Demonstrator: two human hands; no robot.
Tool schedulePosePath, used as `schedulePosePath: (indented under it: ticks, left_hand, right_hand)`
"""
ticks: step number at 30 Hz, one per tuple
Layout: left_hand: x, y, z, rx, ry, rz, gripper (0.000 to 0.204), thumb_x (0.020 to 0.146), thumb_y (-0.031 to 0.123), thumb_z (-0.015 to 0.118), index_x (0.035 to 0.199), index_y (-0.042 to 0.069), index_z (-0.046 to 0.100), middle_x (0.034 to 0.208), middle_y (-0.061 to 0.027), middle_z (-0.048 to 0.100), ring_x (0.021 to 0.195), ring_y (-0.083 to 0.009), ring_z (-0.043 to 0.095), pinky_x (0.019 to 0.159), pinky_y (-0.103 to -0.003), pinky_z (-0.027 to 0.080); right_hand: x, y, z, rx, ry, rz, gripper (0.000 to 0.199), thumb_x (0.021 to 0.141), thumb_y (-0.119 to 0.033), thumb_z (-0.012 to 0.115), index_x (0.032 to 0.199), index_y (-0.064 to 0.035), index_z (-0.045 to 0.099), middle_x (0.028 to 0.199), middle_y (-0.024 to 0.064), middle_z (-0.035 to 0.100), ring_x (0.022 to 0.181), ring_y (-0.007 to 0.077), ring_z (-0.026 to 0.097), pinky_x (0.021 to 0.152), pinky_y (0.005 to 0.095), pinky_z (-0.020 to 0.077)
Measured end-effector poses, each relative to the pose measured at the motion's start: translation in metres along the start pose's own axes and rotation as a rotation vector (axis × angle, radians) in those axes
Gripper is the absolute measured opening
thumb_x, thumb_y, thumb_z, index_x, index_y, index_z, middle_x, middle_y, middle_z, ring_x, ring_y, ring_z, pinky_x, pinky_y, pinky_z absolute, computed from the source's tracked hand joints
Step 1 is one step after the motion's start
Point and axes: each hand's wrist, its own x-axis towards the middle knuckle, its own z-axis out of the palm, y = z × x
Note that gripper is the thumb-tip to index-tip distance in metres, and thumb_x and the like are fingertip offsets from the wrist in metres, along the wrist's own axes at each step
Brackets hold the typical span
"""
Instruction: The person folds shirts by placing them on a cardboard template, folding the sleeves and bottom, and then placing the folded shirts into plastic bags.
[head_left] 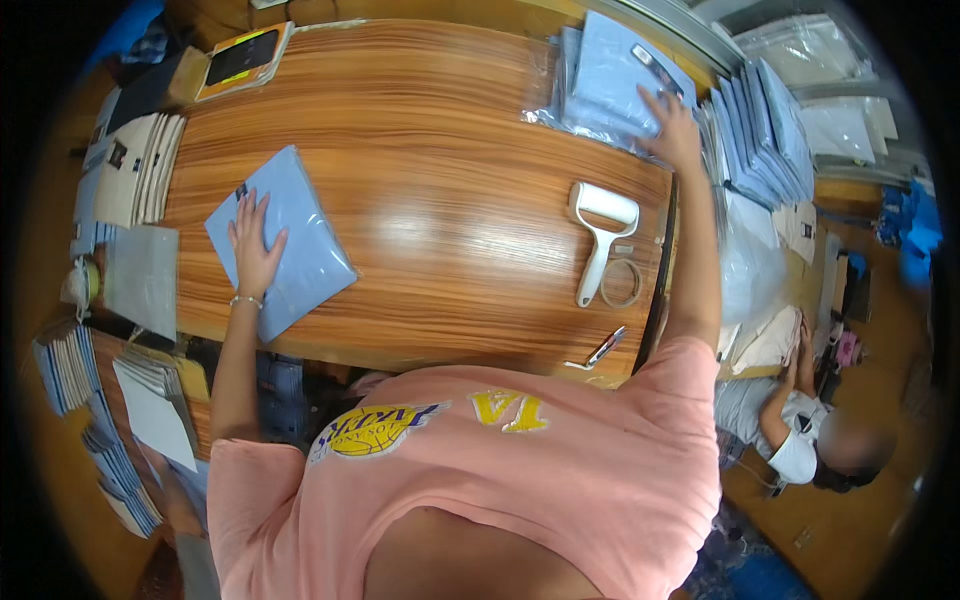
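Observation:
A folded light blue shirt in a clear plastic bag [302, 240] lies aslant on the left part of the wooden table [420, 130]. My left hand [257, 250] rests on it, its fingers spread flat near a dark label. At the far right, my right arm reaches out to a stack of bagged light blue shirts [612, 75]. My right hand [672, 132] touches the top one beside its dark label, with the fingers apart. Loose clear plastic sticks out from under this stack on its left side.
A white lint roller [607, 215], a tape ring [621, 283] and a small cutter [606, 346] lie at the right. Beige folded garments [140, 170] are stacked at the left edge. More blue shirts [765, 135] stand beyond the right edge, where another person [790, 420] works.

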Motion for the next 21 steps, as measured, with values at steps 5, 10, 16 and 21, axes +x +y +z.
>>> schedulePosePath:
  ticks: [5,10,16,21]
  left_hand:
    - [-0.004,0.041,0.019,-0.003,0.064,-0.072,0.064,0.081,0.038,0.059,0.135,0.013,0.037,0.146,-0.0123,0.025,0.136,-0.0321,0.016,0.103,-0.062,0.011]
    - [-0.005,0.082,0.011,-0.177,0.049,-0.238,0.063,0.081,0.042,0.059,0.132,0.010,0.041,0.144,-0.0175,0.025,0.134,-0.0345,0.019,0.100,-0.064,0.013]
    - [0.051,0.036,-0.021,-0.366,-0.213,-0.223,0.047,0.080,0.032,0.062,0.112,-0.001,0.054,0.116,-0.0221,0.054,0.105,-0.0312,0.054,0.086,-0.039,0.042]
    - [0.051,0.050,-0.085,-1.277,-0.574,-0.484,0.034,0.085,0.014,0.060,0.116,0.000,0.053,0.100,-0.0080,0.062,0.085,-0.0135,0.060,0.072,-0.026,0.049]
  right_hand:
    - [-0.018,-0.061,-0.038,-0.254,0.120,0.161,0.091,0.063,-0.032,0.078,0.139,-0.0317,0.028,0.139,0.0136,0.034,0.129,0.0354,0.029,0.097,0.0632,0.0253]
    - [-0.070,-0.219,-0.031,0.357,0.267,0.147,0.053,0.079,-0.029,0.066,0.124,-0.0078,0.049,0.113,0.0217,0.054,0.107,0.0358,0.050,0.090,0.0409,0.0406]
    - [-0.201,-0.373,0.007,1.656,-0.766,0.720,0.054,0.089,-0.038,0.053,0.128,-0.0016,0.042,0.112,0.0140,0.057,0.090,0.0178,0.061,0.072,0.0288,0.0504]
    - [-0.187,-0.414,0.034,1.707,-0.344,0.888,0.035,0.084,-0.014,0.060,0.113,-0.0039,0.043,0.100,0.0074,0.056,0.090,0.0146,0.057,0.078,0.0265,0.0473]
